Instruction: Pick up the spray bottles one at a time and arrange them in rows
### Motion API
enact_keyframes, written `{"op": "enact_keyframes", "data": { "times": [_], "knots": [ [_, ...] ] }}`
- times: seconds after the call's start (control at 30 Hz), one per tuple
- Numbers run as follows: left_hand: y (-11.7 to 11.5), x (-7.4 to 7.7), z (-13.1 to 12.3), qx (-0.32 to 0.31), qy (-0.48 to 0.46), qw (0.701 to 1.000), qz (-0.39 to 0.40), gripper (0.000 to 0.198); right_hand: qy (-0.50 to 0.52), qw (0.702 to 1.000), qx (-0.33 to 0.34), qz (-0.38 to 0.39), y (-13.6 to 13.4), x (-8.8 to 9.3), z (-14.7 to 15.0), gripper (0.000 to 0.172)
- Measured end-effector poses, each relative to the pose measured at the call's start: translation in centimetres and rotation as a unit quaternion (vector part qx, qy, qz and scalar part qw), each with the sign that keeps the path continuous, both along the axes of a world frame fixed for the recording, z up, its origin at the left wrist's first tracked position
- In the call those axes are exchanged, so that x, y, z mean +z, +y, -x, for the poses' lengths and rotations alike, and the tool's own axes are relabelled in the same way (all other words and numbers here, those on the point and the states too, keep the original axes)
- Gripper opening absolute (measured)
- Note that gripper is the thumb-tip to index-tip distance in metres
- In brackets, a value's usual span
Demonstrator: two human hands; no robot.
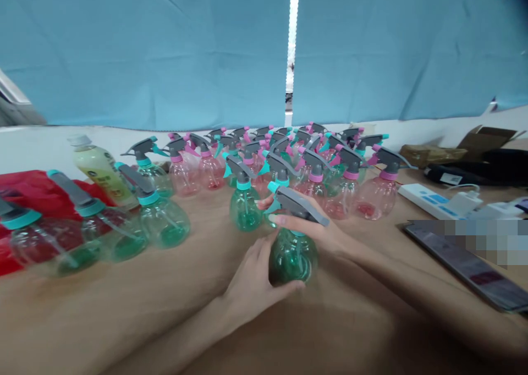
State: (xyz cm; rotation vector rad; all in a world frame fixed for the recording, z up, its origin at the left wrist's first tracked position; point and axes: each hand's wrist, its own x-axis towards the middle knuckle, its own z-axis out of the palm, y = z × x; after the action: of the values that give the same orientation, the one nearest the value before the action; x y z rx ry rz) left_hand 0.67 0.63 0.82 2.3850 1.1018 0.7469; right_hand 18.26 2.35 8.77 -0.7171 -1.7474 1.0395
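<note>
A green spray bottle (pixel 295 257) with a grey and turquoise trigger head stands upright in front of me, between both hands. My left hand (pixel 259 273) is wrapped round its lower body, the thumb across the front. Around the neck, just under the spray head (pixel 299 204), my right hand (pixel 317 229) is closed with its fingers reaching to the left. The bottle's far side is hidden. Close behind it is another green spray bottle (pixel 246 210), apart from my hands.
Several pink spray bottles (pixel 377 196) and green ones crowd the table's back. At left are more green bottles (pixel 165 224), a yellowish bottle (pixel 103 171) and red cloth (pixel 49 193). A power strip (pixel 431 202) and a phone (pixel 466 265) lie at right, near a cardboard box (pixel 489 141).
</note>
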Motion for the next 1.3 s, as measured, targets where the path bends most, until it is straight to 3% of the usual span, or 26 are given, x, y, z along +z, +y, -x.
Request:
{"op": "enact_keyframes", "data": {
  "times": [0.27, 0.57, 0.97, 1.3],
  "knots": [
    [0.5, 0.0, 1.3, -0.038, 0.064, 0.996, -0.049, 0.084, -0.019, 1.000, 0.005, 0.000, 0.6, -0.5, -0.1, 0.023],
    [1.2, -0.9, 3.0, -0.055, 0.146, 0.985, -0.070, 0.074, -0.090, 0.993, -0.082, -0.004, -0.5, 0.0, -0.6, 0.017],
    [1.1, -1.1, 2.8, -0.041, 0.161, 0.983, -0.081, 0.063, -0.113, 0.989, -0.091, -0.029, -0.4, -0.4, -0.8, 0.022],
    [1.1, -0.9, 2.7, -0.038, 0.190, 0.977, -0.087, 0.060, -0.067, 0.985, -0.157, -0.040, 0.0, -2.3, -0.7, 0.027]
  ]
}}
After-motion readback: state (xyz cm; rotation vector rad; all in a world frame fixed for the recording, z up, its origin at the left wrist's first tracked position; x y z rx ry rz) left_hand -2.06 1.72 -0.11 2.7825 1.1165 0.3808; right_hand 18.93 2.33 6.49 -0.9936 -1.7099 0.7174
